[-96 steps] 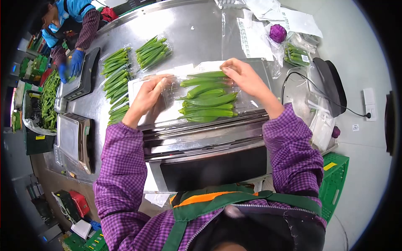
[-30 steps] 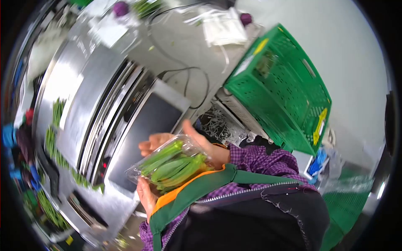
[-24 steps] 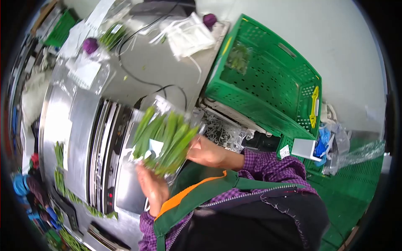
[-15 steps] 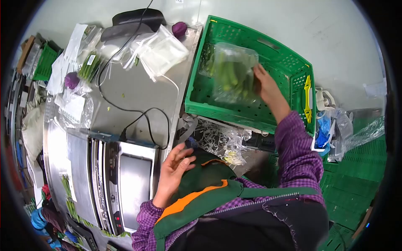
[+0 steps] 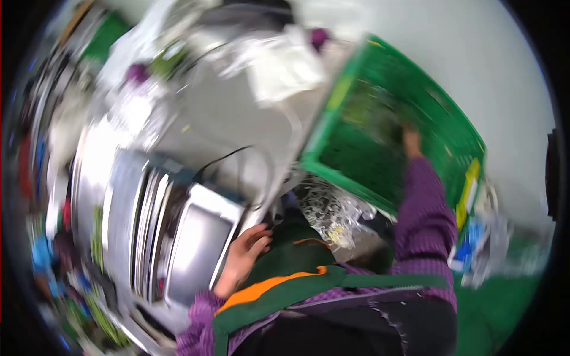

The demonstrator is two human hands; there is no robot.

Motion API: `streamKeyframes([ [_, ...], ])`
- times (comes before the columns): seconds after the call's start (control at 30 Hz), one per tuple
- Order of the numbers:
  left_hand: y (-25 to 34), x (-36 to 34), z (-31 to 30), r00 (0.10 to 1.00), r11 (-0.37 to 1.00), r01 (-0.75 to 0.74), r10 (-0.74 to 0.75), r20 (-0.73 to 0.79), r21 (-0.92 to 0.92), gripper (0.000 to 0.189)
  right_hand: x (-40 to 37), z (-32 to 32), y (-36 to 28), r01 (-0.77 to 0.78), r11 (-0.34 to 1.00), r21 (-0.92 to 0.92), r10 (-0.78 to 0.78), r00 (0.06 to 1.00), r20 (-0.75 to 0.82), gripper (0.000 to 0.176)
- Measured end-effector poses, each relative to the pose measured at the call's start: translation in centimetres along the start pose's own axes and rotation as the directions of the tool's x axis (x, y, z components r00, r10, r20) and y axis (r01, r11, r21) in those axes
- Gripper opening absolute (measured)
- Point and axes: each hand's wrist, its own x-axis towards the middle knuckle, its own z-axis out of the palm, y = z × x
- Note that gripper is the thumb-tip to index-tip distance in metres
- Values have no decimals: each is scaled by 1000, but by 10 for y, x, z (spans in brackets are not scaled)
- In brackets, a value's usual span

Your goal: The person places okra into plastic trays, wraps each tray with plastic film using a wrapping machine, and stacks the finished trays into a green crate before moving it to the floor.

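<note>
Inside the green crate [image 5: 350, 173] my right hand [image 5: 411, 139] reaches down, its fingers smeared by motion. Right at its fingertips is a blurred clear plastic pack of green vegetables [image 5: 374, 113], in the crate's far left part. I cannot tell whether the fingers still grip the pack. My left hand [image 5: 242, 256] hovers before my apron, beside the right edge of the metal wrapping machine [image 5: 199, 249]. It holds nothing; its fingers are loosely bent and a little apart.
On the steel table [image 5: 219, 118] lie white bags [image 5: 285, 74], a black cable [image 5: 228, 155], purple vegetables [image 5: 138, 73] and a green bundle [image 5: 169, 58]. Shredded white scraps [image 5: 323, 204] fill a space below the crate. Blue and clear plastic [image 5: 475, 243] hangs at right.
My right hand has gone lower into the crate with the pack. My left hand has dropped slightly, its fingers more bent. The view has turned, shifting the crate and table.
</note>
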Motion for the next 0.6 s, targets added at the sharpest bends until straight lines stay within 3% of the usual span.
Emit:
streamKeyframes([
  [0.07, -4, -7, -7, 996, 996, -88, 88, 9, 5, 38, 5, -46, -33, -350, 932, -91, 359, 925, 122, 25],
  [0.1, -7, -17, -13, 990, 990, -140, 140, -28, -20, 37, 10, -78, -58, -324, 916, 236, 305, 946, 115, 27],
  [0.13, -18, -24, -25, 970, 970, -239, 237, -58, -43, 36, 35, -50, -14, -125, 957, 262, 138, 990, -29, 28],
  [0.17, -28, -33, -37, 943, 943, -321, 309, -126, -86, 33, 43, -87, -68, 31, 807, 590, 98, 978, -185, 32],
  [0.2, -37, -45, -51, 912, 923, -367, 333, -240, -113, 30, 40, -125, -126, -80, 626, 775, 232, 969, -88, 33],
  [0.3, -58, -98, -103, 712, 844, -509, 302, -634, -169, 25, -17, -214, -333, 121, 389, 913, 8, 991, -134, 32],
  [0.37, -84, -139, -142, 488, 798, -589, 229, -842, -124, 23, -88, -244, -454, 134, 332, 934, -279, 959, -38, 30],
  [0.4, -106, -156, -164, 355, 778, -622, 179, -917, -89, 23, -137, -255, -509, -4, 215, 977, -384, 919, 88, 27],
  [0.43, -126, -173, -184, 231, 764, -642, 119, -966, -60, 23, -179, -253, -544, 39, 149, 988, -683, 727, 74, 26],
  [0.5, -173, -206, -228, -2, 760, -650, -9, -1000, -5, 25, -271, -273, -624, -113, 198, 974, -953, 211, 218, 27],
  [0.53, -195, -221, -250, -114, 767, -641, -69, -991, 21, 26, -303, -272, -657, 78, 133, 988, -990, -44, 136, 30],
  [0.6, -227, -251, -293, -234, 821, -569, -110, -966, 45, 30, -362, -277, -716, -45, 18, 999, -961, -277, 5, 32],
])
